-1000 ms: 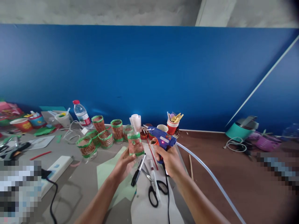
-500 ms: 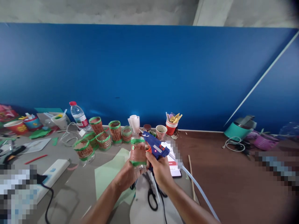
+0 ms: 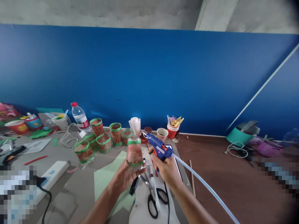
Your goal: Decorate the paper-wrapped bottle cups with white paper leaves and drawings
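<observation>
My left hand (image 3: pixel 127 175) grips a clear cup (image 3: pixel 135 154) covered in reddish brown, with a green band near its top and another near its bottom. In my right hand (image 3: pixel 167 166) is a blue hot glue gun (image 3: pixel 158 145), fingers wrapped round its handle. A long translucent glue stick (image 3: pixel 205 185) trails from the gun's back. The nozzle points up and left, apart from the cup. Below my hands lie black-handled scissors (image 3: pixel 152 205), a whitish pen-like stick (image 3: pixel 154 189) and a black marker (image 3: pixel 135 184); a phone is partly hidden behind my right hand.
Several similar brown-and-green cups (image 3: pixel 104 143) stand at the back left, by a water bottle (image 3: pixel 80 117). Pale green paper (image 3: pixel 105 177) lies under my left arm. A red cup (image 3: pixel 172 131) holds plastic cutlery. At left is a power strip (image 3: pixel 52 174); at right, a teal appliance (image 3: pixel 240 133).
The glue gun has moved away from the cup to the right, leaving a gap between my hands. The cup has shifted slightly left, and more of the scissors shows.
</observation>
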